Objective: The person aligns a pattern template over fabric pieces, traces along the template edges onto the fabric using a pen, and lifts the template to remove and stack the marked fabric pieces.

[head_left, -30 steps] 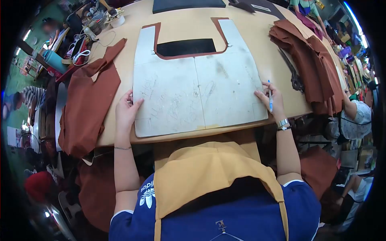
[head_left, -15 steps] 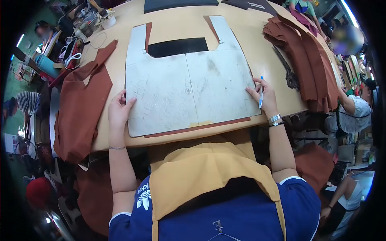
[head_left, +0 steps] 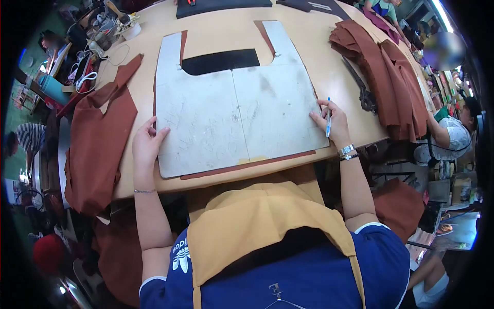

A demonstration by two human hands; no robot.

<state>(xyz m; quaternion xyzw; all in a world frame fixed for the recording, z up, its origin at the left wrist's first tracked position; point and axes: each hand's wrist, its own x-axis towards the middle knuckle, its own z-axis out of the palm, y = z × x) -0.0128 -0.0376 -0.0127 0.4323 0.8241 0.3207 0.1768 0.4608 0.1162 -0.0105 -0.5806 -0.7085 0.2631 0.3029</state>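
A large pale grey pattern template (head_left: 206,113) with a U-shaped cutout lies flat in front of me. Reddish-brown fabric (head_left: 247,171) shows from beneath it along the lower edge and beside the cutout. My left hand (head_left: 147,141) grips the template's left edge, thumb on top and fingers along the side. At the right edge is my right hand (head_left: 335,123), its fingertips touching the template while a blue-and-clear pen (head_left: 328,121) is held upright between the fingers. Inside the cutout lies a black rectangular piece (head_left: 221,62).
Brown fabric lies on the table (head_left: 139,77) at the left (head_left: 100,144), with a stack of brown pieces (head_left: 368,67) at the right. Dark scissors (head_left: 360,85) rest beside that stack. A white cup (head_left: 131,31) and cables stand back left. Other people work around the table.
The whole view has shifted slightly, so the table and hands appear a little further left. Both hands keep their places at the template's edges, and the pen stays in my right hand.
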